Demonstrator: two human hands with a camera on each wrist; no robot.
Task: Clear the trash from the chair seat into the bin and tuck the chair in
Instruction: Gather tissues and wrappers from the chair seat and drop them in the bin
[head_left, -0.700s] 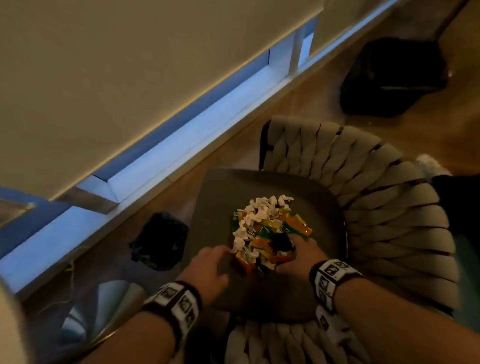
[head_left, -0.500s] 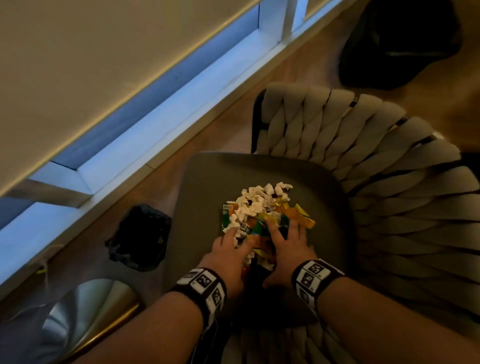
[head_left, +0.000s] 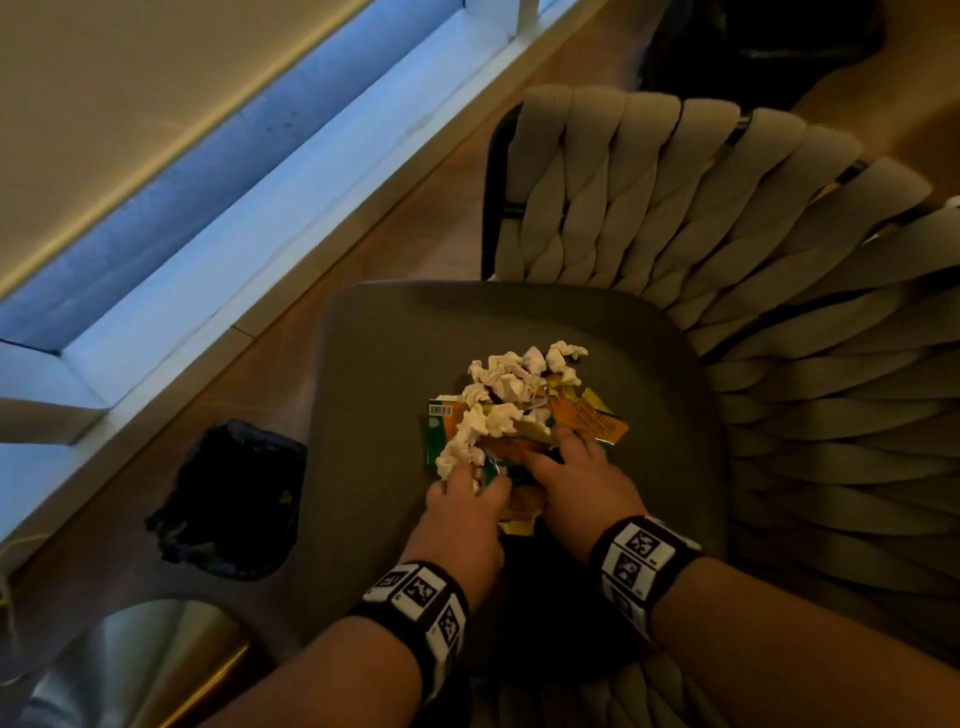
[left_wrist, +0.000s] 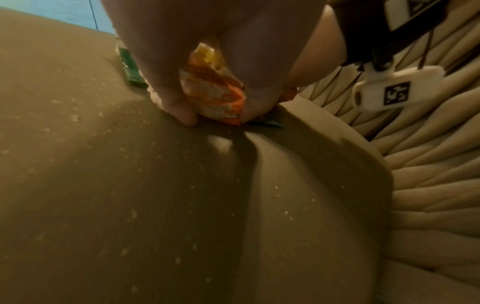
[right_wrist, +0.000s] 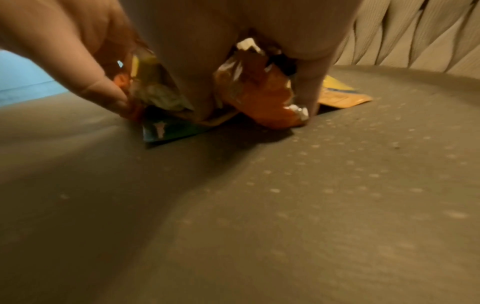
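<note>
A pile of trash (head_left: 519, 405), white crumpled tissue over orange, green and yellow wrappers, lies in the middle of the grey chair seat (head_left: 395, 364). Both hands dig into its near edge. My left hand (head_left: 467, 488) curls thumb and fingers round an orange wrapper (left_wrist: 215, 96) in the left wrist view, and its fingertips (left_wrist: 187, 117) touch the seat. My right hand (head_left: 566, 467) grips crumpled orange and foil wrappers (right_wrist: 259, 98), with the thumb (right_wrist: 109, 94) pressed on another wrapper. A black-lined bin (head_left: 234, 499) stands on the floor left of the chair.
The chair's woven beige back (head_left: 727, 249) curves round the far and right sides of the seat. A window sill and frame (head_left: 260, 171) run along the left. A dark bag (head_left: 753, 47) sits on the floor beyond the chair. A shiny metal base (head_left: 145, 670) is at bottom left.
Both hands have come together from the sides of the pile and curled into its near edge. The view has dropped closer to the seat.
</note>
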